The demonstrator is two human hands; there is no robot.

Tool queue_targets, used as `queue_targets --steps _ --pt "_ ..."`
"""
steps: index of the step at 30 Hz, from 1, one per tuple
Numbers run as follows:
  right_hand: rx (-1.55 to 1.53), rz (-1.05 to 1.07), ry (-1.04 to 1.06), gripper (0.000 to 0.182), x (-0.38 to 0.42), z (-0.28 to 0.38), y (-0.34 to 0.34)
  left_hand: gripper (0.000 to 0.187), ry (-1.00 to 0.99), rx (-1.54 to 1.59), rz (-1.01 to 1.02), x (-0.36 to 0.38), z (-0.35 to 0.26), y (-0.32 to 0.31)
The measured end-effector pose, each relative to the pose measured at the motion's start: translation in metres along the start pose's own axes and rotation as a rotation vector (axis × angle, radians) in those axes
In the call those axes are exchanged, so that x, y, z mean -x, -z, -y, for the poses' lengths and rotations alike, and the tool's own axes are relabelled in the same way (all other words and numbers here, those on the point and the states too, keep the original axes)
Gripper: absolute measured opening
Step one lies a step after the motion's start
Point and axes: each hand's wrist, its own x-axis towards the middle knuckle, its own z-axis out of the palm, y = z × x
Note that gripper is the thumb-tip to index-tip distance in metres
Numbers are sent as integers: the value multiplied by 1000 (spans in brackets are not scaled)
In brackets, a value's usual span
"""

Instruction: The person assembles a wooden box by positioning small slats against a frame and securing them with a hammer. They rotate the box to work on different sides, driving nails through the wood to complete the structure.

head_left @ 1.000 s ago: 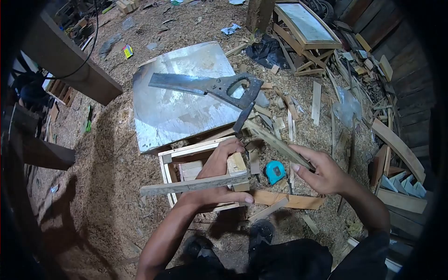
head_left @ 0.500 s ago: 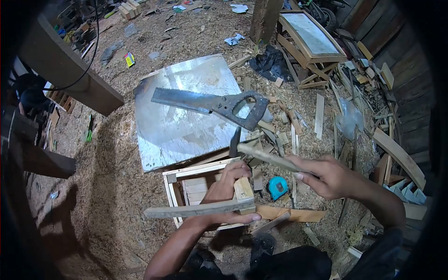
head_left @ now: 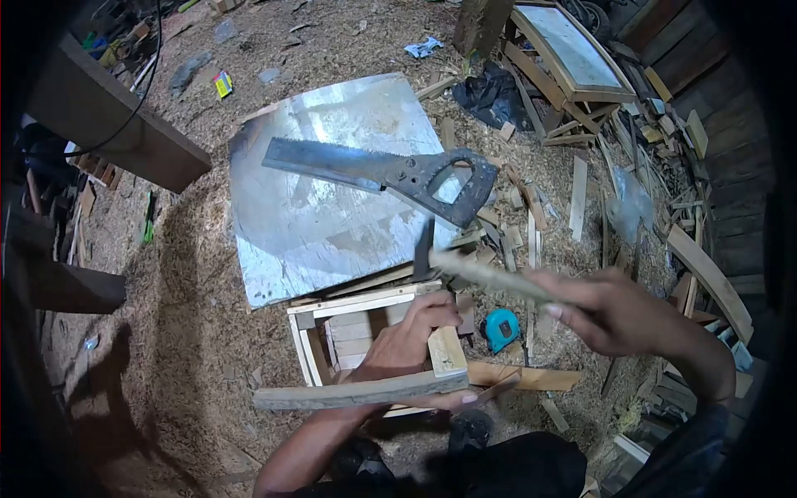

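My right hand (head_left: 610,311) is closed around the wooden handle of a hammer (head_left: 486,275), whose dark head stands close above the near end of a pale frame. My left hand (head_left: 419,332) wraps a squared wooden block (head_left: 448,353), fingers over its top and a fingertip showing below. A slightly curved wood strip (head_left: 357,392) meets the block's lower end and crosses over my left wrist. Underneath lies a slatted wooden frame (head_left: 305,357), partly hidden by the hand and the strip.
A handsaw (head_left: 382,174) lies on a worn metal-topped board (head_left: 332,236) ahead. A teal tape measure (head_left: 501,330) sits right of the block. Wood offcuts (head_left: 579,199) and shavings cover the ground. A post (head_left: 124,116) stands left, a glass-topped wooden frame (head_left: 573,50) far right.
The view has shifted a little. My right hand and the hammer have moved slightly right and are blurred by motion. My left hand keeps its hold on the block.
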Motion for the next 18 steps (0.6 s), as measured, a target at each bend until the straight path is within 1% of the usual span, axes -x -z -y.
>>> queue_targets --steps 2,3,6,7,10,11,12,14,15,17,18 --pt "-47 -269 110 41 2 2 -7 93 16 35 33 -2 -1 3" --pt "61 -56 33 41 2 0 -1 94 7 34 28 -2 0 2" --pt "81 12 75 42 2 -12 -10 93 23 25 27 -3 -4 4" --pt "22 3 -2 41 3 -3 -7 90 2 24 -1 -4 -4 2" --pt "-83 -325 -2 40 2 -5 -28 84 -28 34 -37 -6 -6 4" --pt "-151 -414 35 32 -1 -14 -43 89 -4 23 -18 -5 -7 4" --pt "-263 -406 -9 29 -2 -18 -56 95 16 11 -1 -4 -7 4" --pt "-483 -386 -87 22 -4 -18 -80 113 -12 11 -36 -2 -9 3" --pt "-532 -467 -43 20 -6 -15 -97 122 -25 7 -54 0 -11 3" --pt "-638 -623 48 16 -11 -5 -131 139 41 -47 -138 7 -22 3" --pt "-723 -661 28 17 -11 2 -141 147 76 -73 -177 13 -28 2"
